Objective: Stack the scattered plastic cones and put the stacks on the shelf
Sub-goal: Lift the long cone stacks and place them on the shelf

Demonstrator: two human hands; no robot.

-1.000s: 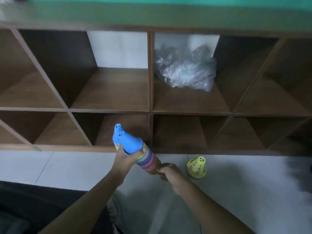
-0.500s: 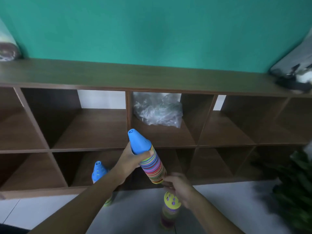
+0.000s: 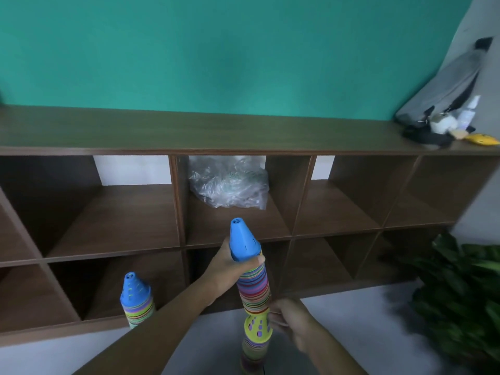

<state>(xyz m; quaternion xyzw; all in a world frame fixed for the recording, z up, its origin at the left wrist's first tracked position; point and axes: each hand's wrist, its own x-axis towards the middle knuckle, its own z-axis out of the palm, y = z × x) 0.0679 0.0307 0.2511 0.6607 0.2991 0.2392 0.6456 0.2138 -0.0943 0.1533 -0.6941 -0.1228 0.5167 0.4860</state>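
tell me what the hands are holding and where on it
Both hold the blue-topped cone stack: the left hand grips it near the top, just under the blue cone, and the right hand grips its bottom end.

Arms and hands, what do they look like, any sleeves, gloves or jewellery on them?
Both forearms are bare as far as the frame shows: no sleeves, gloves, watch or bracelet visible. The left hand and right hand show no rings that can be made out. The picture is slightly blurred, so small details could be missed.

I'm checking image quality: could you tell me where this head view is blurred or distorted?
Head view: the plant at the right edge is smeared, the shelf top bows from the wide lens, and the held cone stack stays fairly sharp.
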